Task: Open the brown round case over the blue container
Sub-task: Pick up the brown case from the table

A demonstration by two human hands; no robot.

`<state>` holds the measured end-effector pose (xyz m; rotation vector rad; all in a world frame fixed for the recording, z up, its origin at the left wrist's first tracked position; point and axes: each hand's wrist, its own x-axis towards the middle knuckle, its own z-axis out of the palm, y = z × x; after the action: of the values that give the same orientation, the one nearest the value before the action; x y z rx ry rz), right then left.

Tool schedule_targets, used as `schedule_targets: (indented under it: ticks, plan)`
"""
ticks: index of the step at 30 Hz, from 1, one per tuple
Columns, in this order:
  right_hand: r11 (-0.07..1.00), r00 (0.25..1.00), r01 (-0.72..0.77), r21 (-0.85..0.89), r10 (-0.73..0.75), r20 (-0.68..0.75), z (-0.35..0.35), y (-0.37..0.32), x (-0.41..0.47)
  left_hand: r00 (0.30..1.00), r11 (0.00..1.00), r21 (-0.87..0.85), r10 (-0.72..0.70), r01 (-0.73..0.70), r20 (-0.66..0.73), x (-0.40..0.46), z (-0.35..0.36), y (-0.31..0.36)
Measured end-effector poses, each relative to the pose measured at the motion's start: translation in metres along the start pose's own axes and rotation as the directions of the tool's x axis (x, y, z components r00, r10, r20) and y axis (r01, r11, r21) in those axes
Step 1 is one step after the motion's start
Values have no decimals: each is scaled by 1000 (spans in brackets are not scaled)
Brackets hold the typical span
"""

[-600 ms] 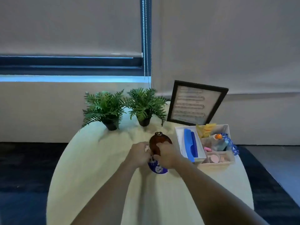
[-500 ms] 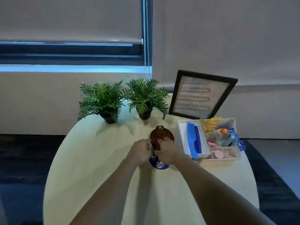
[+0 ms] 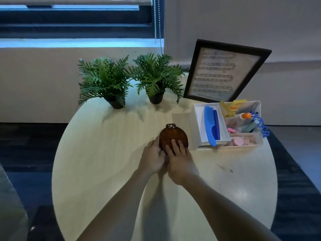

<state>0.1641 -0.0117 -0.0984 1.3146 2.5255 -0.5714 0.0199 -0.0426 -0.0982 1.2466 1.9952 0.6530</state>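
Note:
The brown round case (image 3: 171, 137) lies in the middle of the round table (image 3: 104, 153), with a metal clasp (image 3: 171, 126) on its far edge. It rests on top of a blue container, of which only a thin blue rim (image 3: 187, 145) shows. My left hand (image 3: 152, 158) grips the case's near left edge. The fingers of my right hand (image 3: 179, 158) press on the case's near right part. The lid looks flat and closed.
A white organizer tray (image 3: 198, 129) with blue combs (image 3: 211, 127) and small items stands right of the case. Two potted ferns (image 3: 104, 80) (image 3: 157, 77) and a leaning framed picture (image 3: 222, 72) stand at the table's far side. Dark floor surrounds the table.
The brown case has come down from a raised, tilted pose to lie flat. The blue container below it is now almost hidden. The camera view has tilted downward.

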Motion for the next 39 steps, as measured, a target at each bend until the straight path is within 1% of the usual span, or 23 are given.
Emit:
schedule_targets:
  ticks: [1,4,8,10,15,18,21,23,24,26,29,32,33,34,36,37,39]
  plan:
    - [1000,1000,5,2,-5,-2,3,-3,-9,1000,1000,-23,-8,8,-15,-8,4,0]
    - [1000,1000,28,-4,-28,-12,16,-9,-42,995,995,-45,-92,89,-50,-38,15,-4]
    - [998,992,52,-28,-55,-117,40,-15,-85,984,980,-125,-163,153,-70,-89,27,-17]
    - [997,987,67,-45,-73,-145,51,-19,-107,981,975,-138,-185,175,-64,-113,31,-26]
    - [990,983,123,-69,-131,-126,71,-25,-157,996,992,-98,-82,80,-17,-161,35,-47]
    - [987,979,144,-69,-152,-139,80,-29,-179,998,996,-69,-57,56,1,-181,36,-50]
    - [991,983,123,-43,-128,-129,78,-29,-183,997,994,-77,-83,83,11,-190,36,-49]
    - [998,991,69,5,-68,-114,71,-25,-177,992,983,-133,-127,128,18,-189,35,-47]
    - [998,996,32,46,-28,-90,67,-23,-173,985,968,-180,-171,173,24,-188,33,-44]
    - [994,1000,-14,110,17,-24,59,-19,-165,959,920,-271,-279,282,52,-185,29,-38]
    - [974,1000,2,227,-9,28,47,-17,-158,914,836,-375,-388,402,115,-178,23,-34]
    - [957,999,29,289,-32,6,29,-16,-155,892,745,-497,-421,445,168,-174,13,-26]
    - [956,999,49,290,-46,-20,22,-16,-153,885,692,-563,-429,452,183,-173,9,-22]
    - [951,997,73,301,-61,-48,16,-16,-152,875,608,-649,-438,457,206,-173,3,-17]
    - [927,987,139,347,-102,-122,-2,-17,-148,871,406,-807,-424,428,249,-169,-11,-5]
    - [909,979,175,378,-118,-168,-14,-18,-145,877,314,-861,-403,399,260,-165,-20,4]
    - [868,956,243,433,-139,-258,-40,-20,-136,890,171,-919,-362,355,277,-154,-38,20]
